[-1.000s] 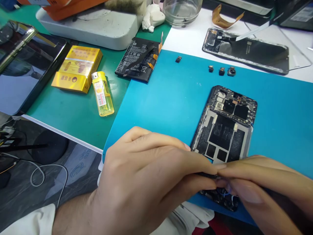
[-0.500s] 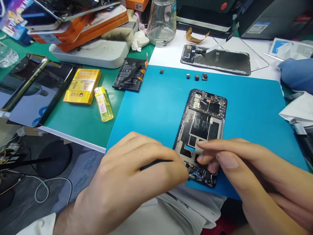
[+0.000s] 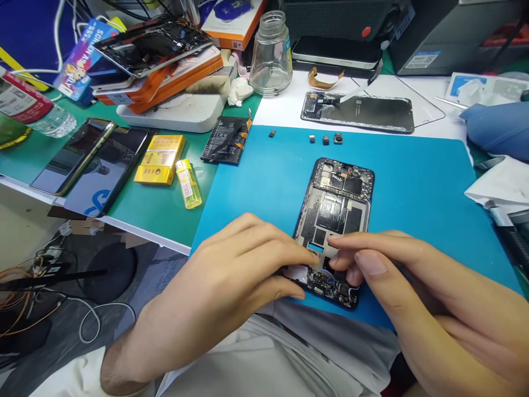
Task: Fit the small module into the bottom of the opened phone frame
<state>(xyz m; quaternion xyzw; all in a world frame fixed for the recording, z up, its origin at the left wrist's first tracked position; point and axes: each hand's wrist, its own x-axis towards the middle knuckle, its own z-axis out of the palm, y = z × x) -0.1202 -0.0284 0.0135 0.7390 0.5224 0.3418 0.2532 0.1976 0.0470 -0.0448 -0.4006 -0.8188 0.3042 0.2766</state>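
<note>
One slip could snag the phone (image 3: 333,212)'s blue wire (image 3: 326,272): left hand (image 3: 243,270) pinching a pale part (image 3: 296,273) beside the phone, right hand (image 3: 417,281) slack.

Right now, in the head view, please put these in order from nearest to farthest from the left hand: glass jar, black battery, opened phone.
From the left hand:
1. Opened phone: nearest, its lower left edge beside the fingertips.
2. Black battery: ahead, at the blue mat's far left corner.
3. Glass jar: farthest, upright behind the battery.
</note>
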